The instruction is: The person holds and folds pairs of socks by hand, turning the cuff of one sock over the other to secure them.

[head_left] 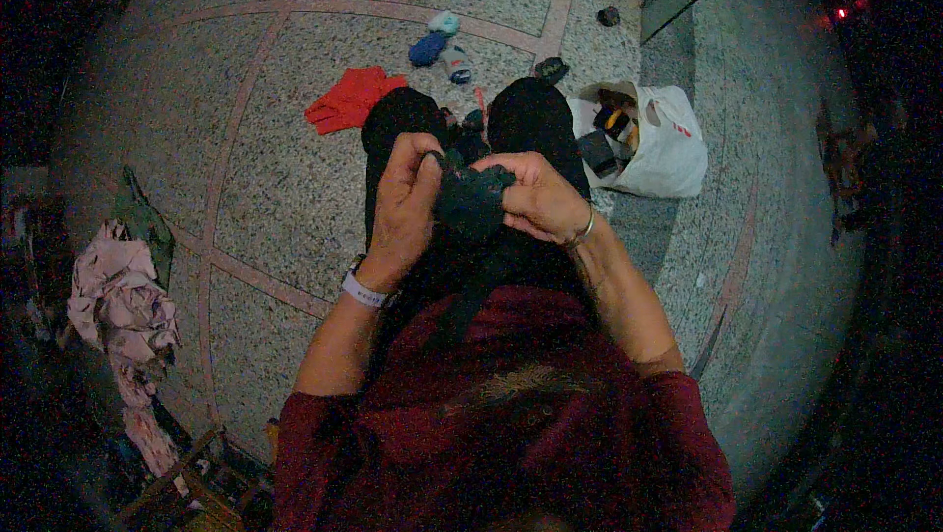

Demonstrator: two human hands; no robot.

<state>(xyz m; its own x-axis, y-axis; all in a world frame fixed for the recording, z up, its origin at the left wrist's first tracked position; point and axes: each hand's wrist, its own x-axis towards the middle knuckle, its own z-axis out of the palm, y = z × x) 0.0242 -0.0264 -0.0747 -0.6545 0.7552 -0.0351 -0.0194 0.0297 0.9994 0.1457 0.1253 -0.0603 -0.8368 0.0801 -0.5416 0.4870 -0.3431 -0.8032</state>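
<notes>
A dark piece of cloth (470,203), crumpled and nearly black, is stretched between my hands above my lap; its exact kind cannot be made out. My left hand (405,193) pinches its left edge, with the thumb on top and a white band on the wrist. On the other side my right hand (545,200) grips the cloth with curled fingers, a bangle on its wrist. Beyond the hands, small dark cloth pieces (474,122) lie between my knees, partly hidden.
A white bag (678,154) stands right of my knees, holding dark and yellow items. Ahead on the speckled floor lie an orange-red cloth (352,100), a blue bundle (427,49), a pale teal bundle (444,23) and a grey one (456,62). Crumpled pink cloth (123,286) is at left.
</notes>
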